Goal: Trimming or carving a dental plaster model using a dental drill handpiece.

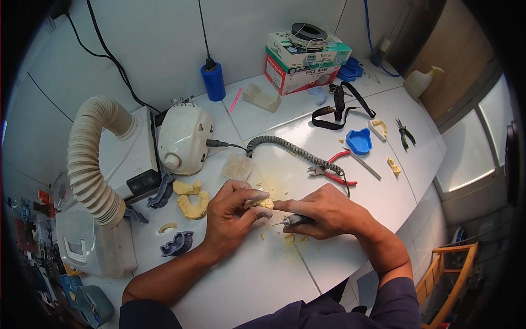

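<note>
Between the thumb and fingers of my left hand [226,218] is a small yellow plaster dental model [265,203]. My right hand [331,213] grips a metal rotary handpiece [297,219], whose thin bur points left, just below the model. One finger of that hand reaches up to the model's right side; whether the bur touches the plaster, I cannot tell. A grey coiled cable [290,145] runs from near the right hand to a white control box [186,140]. Yellow plaster crumbs [290,238] and dust lie around both hands.
Left of my hands are yellow plaster arches [193,207], dark impressions [177,244] and a ribbed suction hose [87,159]. Toward the right lie red-handled cutters [342,178], a blue mould [359,141], a black strap [339,112] and pliers [404,134]. Boxes [301,68] stand at the back.
</note>
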Demonstrator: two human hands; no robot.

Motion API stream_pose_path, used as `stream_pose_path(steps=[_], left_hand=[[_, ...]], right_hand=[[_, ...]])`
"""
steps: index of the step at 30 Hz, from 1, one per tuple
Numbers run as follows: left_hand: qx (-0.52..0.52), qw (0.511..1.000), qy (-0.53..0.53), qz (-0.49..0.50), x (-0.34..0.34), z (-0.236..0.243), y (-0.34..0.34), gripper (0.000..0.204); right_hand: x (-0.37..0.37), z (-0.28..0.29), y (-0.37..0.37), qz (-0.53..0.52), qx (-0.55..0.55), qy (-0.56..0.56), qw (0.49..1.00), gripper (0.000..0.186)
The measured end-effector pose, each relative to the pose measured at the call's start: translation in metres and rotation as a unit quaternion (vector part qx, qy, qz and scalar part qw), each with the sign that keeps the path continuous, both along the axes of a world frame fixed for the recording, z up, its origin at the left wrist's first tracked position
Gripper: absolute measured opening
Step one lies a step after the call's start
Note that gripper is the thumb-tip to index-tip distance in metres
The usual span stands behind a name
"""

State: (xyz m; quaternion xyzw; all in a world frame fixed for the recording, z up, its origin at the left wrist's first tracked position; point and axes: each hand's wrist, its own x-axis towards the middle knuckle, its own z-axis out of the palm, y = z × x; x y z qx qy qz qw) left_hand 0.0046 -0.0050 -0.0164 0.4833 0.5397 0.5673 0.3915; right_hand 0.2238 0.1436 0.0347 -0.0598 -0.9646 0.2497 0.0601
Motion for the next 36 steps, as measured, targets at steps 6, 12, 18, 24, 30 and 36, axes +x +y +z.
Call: stream_pose_path(steps=[6, 12, 18, 24, 30, 36], left_hand=[[0.035, 0.999, -0.002, 0.005, 0.0, 0.006, 0.004, 0.042], [0.033, 0.999, 0.029, -0.03, -0.001, 0.009, 0.004, 0.047], [0.031, 0.996, 0.053, -0.071, -0.005, 0.006, 0.003, 0.057], [-0.014, 0.997, -0.048, -0.054, -0.001, 0.005, 0.004, 0.071], [-0.01, 0.997, 0.041, -0.059, -0.004, 0.007, 0.004, 0.069], [-0.017, 0.997, 0.001, -0.07, -0.002, 0.01, 0.004, 0.067]], right_hand=[[-0.001, -0.002, 0.002, 0.002, 0.026, -0.01, 1.0, 0.067], [-0.002, 0.001, 0.0, 0.009, 0.023, -0.031, 0.999, 0.065], [-0.001, 0.005, 0.0, -0.016, 0.005, 0.006, 1.0, 0.039], [-0.004, 0.011, -0.002, -0.096, 0.006, -0.043, 0.994, 0.037], [-0.003, 0.01, -0.001, -0.127, 0.054, -0.059, 0.989, 0.037], [-0.003, 0.009, 0.001, -0.128, 0.055, -0.072, 0.988, 0.036]])
